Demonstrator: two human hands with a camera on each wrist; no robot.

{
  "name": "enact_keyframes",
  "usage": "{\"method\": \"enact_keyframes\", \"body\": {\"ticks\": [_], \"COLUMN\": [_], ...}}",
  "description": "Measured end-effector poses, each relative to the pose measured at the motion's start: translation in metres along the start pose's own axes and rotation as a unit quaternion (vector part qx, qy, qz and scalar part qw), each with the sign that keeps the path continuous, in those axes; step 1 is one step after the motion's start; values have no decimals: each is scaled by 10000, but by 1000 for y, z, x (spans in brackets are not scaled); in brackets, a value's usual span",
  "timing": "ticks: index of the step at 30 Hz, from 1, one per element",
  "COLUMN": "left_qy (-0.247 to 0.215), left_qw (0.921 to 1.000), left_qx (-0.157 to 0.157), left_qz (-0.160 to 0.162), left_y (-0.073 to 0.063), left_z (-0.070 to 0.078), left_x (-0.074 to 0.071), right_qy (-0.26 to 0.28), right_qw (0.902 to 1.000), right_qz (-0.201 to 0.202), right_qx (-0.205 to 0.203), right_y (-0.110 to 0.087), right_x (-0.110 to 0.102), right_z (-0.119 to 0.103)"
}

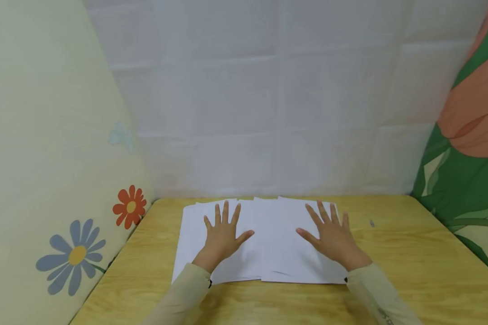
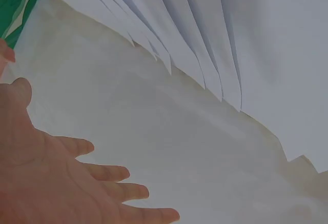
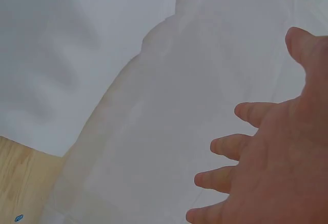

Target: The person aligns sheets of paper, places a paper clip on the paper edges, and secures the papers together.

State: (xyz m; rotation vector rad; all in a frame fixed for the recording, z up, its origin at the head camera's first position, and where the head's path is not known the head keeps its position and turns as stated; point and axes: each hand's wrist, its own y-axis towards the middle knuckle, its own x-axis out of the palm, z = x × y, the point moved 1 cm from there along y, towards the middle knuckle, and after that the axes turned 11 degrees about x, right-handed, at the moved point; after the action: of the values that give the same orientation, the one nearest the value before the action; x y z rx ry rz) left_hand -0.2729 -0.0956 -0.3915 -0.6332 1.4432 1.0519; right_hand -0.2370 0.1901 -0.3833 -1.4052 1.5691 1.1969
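White paper sheets (image 1: 268,253) lie overlapping, side by side, on the wooden table. Above the left part of them, my left hand (image 1: 221,239) is held with fingers spread and palm facing down; it holds nothing. Over the right part, my right hand (image 1: 336,239) is spread the same way, also holding nothing. Shadows under both hands suggest they are raised off the paper. In the left wrist view, several staggered sheet edges (image 2: 205,44) fan out beyond the left fingers. A broad white sheet surface (image 3: 51,70) shows in the right wrist view.
A small, thin object (image 1: 372,223), too small to identify, lies on the wooden table (image 1: 406,262) to the right. White creased cloth (image 1: 280,99) hangs behind. Flower-patterned panels stand at the left (image 1: 24,158) and right (image 1: 467,189).
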Motion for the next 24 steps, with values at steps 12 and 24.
{"method": "enact_keyframes", "body": {"ticks": [12, 24], "left_qy": [-15, -95], "left_qw": [9999, 9999], "left_qx": [19, -62], "left_qz": [111, 120], "left_y": [0, -5], "left_z": [-7, -13], "left_x": [8, 12], "right_qy": [-19, 44], "right_qw": [9999, 9998], "right_qz": [78, -55], "right_qx": [109, 206], "right_y": [-2, -3], "right_x": [5, 8], "right_z": [3, 6]}}
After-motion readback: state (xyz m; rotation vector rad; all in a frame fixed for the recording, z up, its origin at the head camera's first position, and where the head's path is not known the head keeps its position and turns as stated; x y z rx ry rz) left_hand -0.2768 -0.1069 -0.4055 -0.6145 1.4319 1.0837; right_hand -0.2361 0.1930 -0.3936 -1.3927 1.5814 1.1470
